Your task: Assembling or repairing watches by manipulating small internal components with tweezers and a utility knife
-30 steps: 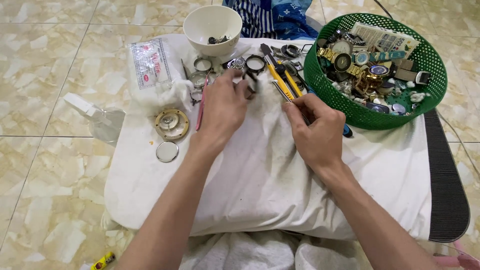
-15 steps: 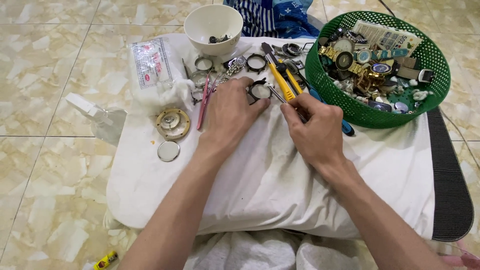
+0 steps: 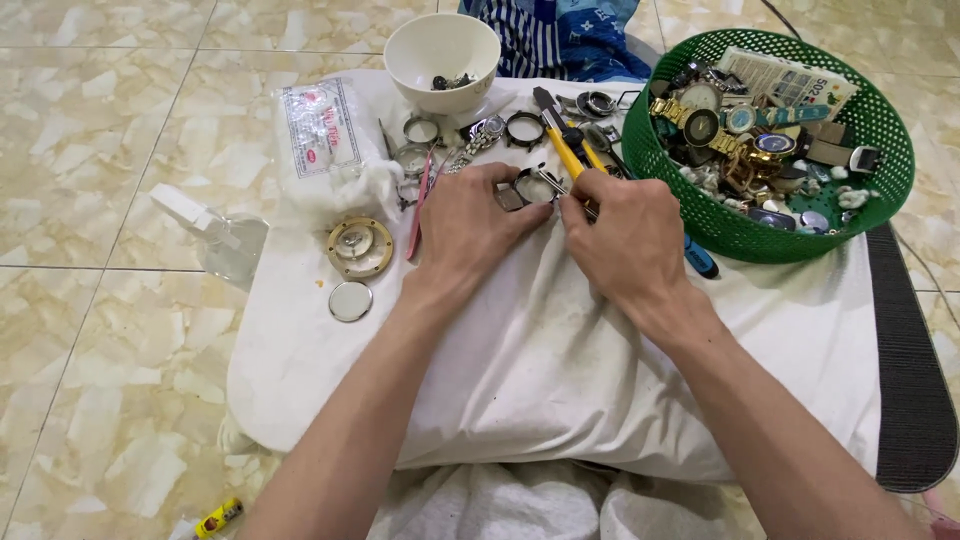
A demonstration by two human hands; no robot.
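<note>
Both hands met over the white cloth (image 3: 560,370), fingertips closed on a small watch case (image 3: 528,188) that lay on the cloth just below the row of loose parts. Left hand (image 3: 470,225) pinched the case at its left edge, fingers curled down around it. Right hand (image 3: 620,235) was closed around a thin metal tool (image 3: 553,183), whose tip touched the case from the right.

Farthest left, on the tiled floor, stood a clear plastic bottle (image 3: 215,238) with a white top, tilted. A packet of cotton wool (image 3: 325,140) lay on the cloth's left corner. Below it sat a round brass-coloured movement holder (image 3: 359,247), and just beneath that a small round glass disc (image 3: 350,300). A pink-handled tool (image 3: 420,200) lay just beside the left hand's thumb. Higher up stood a white bowl (image 3: 442,45) with a few dark bits inside. Metal watch rings and cases (image 3: 470,130) lay scattered between bowl and hands. A yellow-handled screwdriver (image 3: 565,150) pointed away above the right hand. On the right, a green mesh basket (image 3: 770,235) held many watches and parts.
</note>
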